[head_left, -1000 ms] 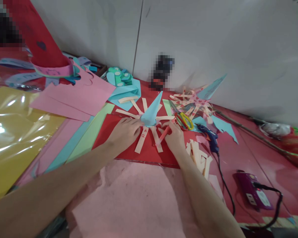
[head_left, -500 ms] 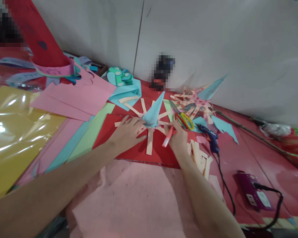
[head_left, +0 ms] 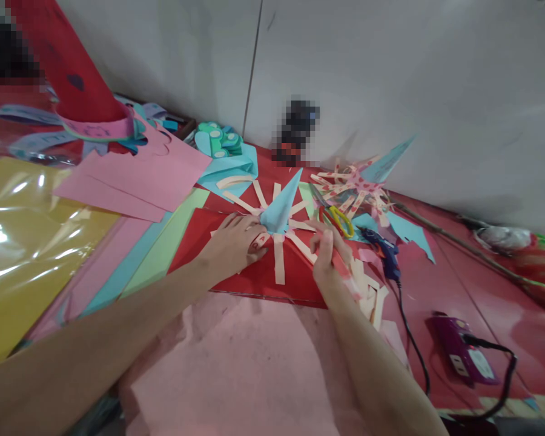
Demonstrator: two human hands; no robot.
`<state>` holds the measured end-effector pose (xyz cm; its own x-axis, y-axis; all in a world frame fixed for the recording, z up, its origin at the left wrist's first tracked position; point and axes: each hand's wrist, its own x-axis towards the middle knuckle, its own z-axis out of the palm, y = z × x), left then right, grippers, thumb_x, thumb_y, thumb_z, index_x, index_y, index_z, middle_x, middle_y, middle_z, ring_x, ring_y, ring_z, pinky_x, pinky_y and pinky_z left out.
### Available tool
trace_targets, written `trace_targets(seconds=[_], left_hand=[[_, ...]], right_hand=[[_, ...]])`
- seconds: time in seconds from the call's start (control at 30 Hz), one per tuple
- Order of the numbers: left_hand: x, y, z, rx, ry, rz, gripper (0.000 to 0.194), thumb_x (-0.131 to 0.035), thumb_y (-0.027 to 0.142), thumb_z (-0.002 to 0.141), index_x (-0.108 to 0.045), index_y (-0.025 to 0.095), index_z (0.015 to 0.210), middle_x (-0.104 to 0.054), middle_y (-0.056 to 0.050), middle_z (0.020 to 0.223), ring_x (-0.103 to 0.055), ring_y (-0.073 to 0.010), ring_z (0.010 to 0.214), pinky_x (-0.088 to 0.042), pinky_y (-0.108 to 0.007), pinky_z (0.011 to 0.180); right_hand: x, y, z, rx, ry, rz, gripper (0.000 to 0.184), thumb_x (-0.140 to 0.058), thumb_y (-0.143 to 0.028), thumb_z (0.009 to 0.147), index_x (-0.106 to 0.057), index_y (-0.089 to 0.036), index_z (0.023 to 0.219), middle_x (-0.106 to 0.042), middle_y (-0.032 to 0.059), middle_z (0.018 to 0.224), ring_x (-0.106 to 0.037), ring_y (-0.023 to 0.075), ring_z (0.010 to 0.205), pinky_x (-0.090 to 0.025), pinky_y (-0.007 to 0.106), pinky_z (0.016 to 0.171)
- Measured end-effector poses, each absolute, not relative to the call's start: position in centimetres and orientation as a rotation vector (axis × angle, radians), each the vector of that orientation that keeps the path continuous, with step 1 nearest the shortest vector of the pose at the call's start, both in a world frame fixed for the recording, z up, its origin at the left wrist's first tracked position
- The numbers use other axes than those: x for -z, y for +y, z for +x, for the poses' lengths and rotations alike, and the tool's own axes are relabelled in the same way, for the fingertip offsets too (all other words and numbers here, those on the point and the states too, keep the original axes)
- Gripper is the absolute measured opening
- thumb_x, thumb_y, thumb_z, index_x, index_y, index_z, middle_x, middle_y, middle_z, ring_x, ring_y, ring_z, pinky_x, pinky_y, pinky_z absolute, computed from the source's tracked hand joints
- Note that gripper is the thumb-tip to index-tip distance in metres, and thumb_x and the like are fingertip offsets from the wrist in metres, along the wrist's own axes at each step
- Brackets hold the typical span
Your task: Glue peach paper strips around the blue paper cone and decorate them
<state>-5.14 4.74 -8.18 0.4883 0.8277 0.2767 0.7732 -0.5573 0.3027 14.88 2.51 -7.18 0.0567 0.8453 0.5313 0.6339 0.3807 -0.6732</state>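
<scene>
A paper craft with a light blue cone (head_left: 279, 209) and cream paper strips (head_left: 279, 260) fanning out around it rests on red sheets (head_left: 254, 289). My left hand (head_left: 236, 241) is at its left side, thumb and fingers closed on a strip that bears red letter-like marks. To the right of the cone, my right hand (head_left: 330, 257) is wrapped around a red marker (head_left: 345, 274), whose back end points toward my wrist. The marker's tip is blurred and I cannot make it out. Most strips on the near side look unmarked.
Yellow-handled scissors (head_left: 340, 221), a blue glue gun (head_left: 384, 251) and a similar finished-looking craft (head_left: 367, 178) lie to the right. A purple power strip (head_left: 465, 351) sits nearer. Pink sheets (head_left: 140, 175) and a plastic-wrapped yellow pack (head_left: 40, 242) lie left. A wall (head_left: 345, 72) stands behind.
The paper craft has turned slightly, its strips shifting position. My right hand has swung the marker round, so its back end points toward my wrist. My left fingers have curled more around the strip.
</scene>
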Motion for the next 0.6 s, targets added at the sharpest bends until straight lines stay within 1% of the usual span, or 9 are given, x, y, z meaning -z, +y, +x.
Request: trace_targets(seconds=[0.07,0.17,0.2,0.27,0.4,0.47,0.53,0.6], left_hand=[[8.1,4.7,-5.1,-0.601,1.400,2.590,0.018,-0.054,0.024,0.083,-0.061,0.018,0.099,-0.060,-0.006,0.108,-0.054,-0.0233,0.102,-0.037,-0.038,0.095],[8.1,4.7,-5.1,-0.573,1.377,2.616,0.018,-0.050,0.020,0.083,-0.061,0.018,0.098,-0.060,-0.006,0.109,-0.053,-0.0235,0.105,-0.035,-0.040,0.098],[8.0,4.7,-5.1,-0.561,1.367,2.624,0.018,-0.049,0.020,0.084,-0.061,0.018,0.098,-0.060,-0.006,0.109,-0.053,-0.0237,0.107,-0.034,-0.040,0.098],[8.0,4.6,-5.1,-0.545,1.351,2.639,0.018,-0.048,0.021,0.084,-0.061,0.018,0.097,-0.060,-0.006,0.109,-0.052,-0.0243,0.108,-0.032,-0.042,0.100],[8.0,4.5,-5.0,-0.582,1.363,2.658,0.017,-0.051,0.024,0.083,-0.061,0.018,0.096,-0.061,-0.007,0.107,-0.051,-0.0252,0.111,-0.029,-0.046,0.103],[8.1,4.5,-5.0,-0.617,1.355,2.660,0.016,-0.052,0.023,0.083,-0.061,0.019,0.096,-0.061,-0.007,0.107,-0.051,-0.0251,0.111,-0.030,-0.046,0.104],[8.2,4.5,-5.0,-0.647,1.314,2.667,0.017,-0.054,0.023,0.082,-0.061,0.018,0.097,-0.060,-0.007,0.105,-0.051,-0.0246,0.109,-0.033,-0.044,0.102],[8.3,4.6,-5.0,-0.653,1.256,2.681,0.021,-0.054,0.021,0.083,-0.060,0.017,0.102,-0.059,-0.008,0.106,-0.052,-0.0241,0.107,-0.038,-0.041,0.098]], right_hand=[[7.3,2.3,14.3,-0.392,-1.632,-1.239,0.047,-0.030,-0.045,0.093,-0.068,-0.021,0.079,-0.053,0.0015,0.059,-0.054,0.0150,0.060,-0.044,0.030,0.060],[7.8,2.8,13.7,-0.724,-1.555,-1.230,0.044,-0.035,-0.048,0.091,-0.065,-0.021,0.073,-0.043,-0.0037,0.047,-0.041,0.0099,0.043,-0.035,0.026,0.045],[7.9,3.1,13.5,-0.819,-1.520,-1.232,0.042,-0.038,-0.049,0.090,-0.063,-0.021,0.072,-0.041,-0.0051,0.045,-0.038,0.0088,0.040,-0.032,0.025,0.043],[8.3,3.7,13.4,-0.941,-1.471,-1.222,0.039,-0.044,-0.051,0.087,-0.058,-0.021,0.067,-0.040,-0.0065,0.044,-0.036,0.0075,0.037,-0.031,0.024,0.042],[8.7,4.7,13.5,-1.010,-1.410,-1.229,0.042,-0.051,-0.051,0.083,-0.048,-0.020,0.055,-0.042,-0.0063,0.043,-0.036,0.0064,0.036,-0.031,0.022,0.041],[8.9,4.9,13.6,-1.010,-1.381,-1.242,0.042,-0.054,-0.050,0.081,-0.043,-0.021,0.053,-0.042,-0.0068,0.042,-0.034,0.0060,0.036,-0.030,0.022,0.040],[9.0,4.8,13.6,-0.995,-1.359,-1.256,0.040,-0.054,-0.049,0.082,-0.044,-0.021,0.054,-0.041,-0.0074,0.041,-0.034,0.0058,0.035,-0.029,0.021,0.040],[9.0,4.7,13.6,-0.969,-1.341,-1.279,0.037,-0.051,-0.048,0.083,-0.047,-0.021,0.058,-0.039,-0.0082,0.041,-0.033,0.0060,0.035,-0.027,0.021,0.039]])
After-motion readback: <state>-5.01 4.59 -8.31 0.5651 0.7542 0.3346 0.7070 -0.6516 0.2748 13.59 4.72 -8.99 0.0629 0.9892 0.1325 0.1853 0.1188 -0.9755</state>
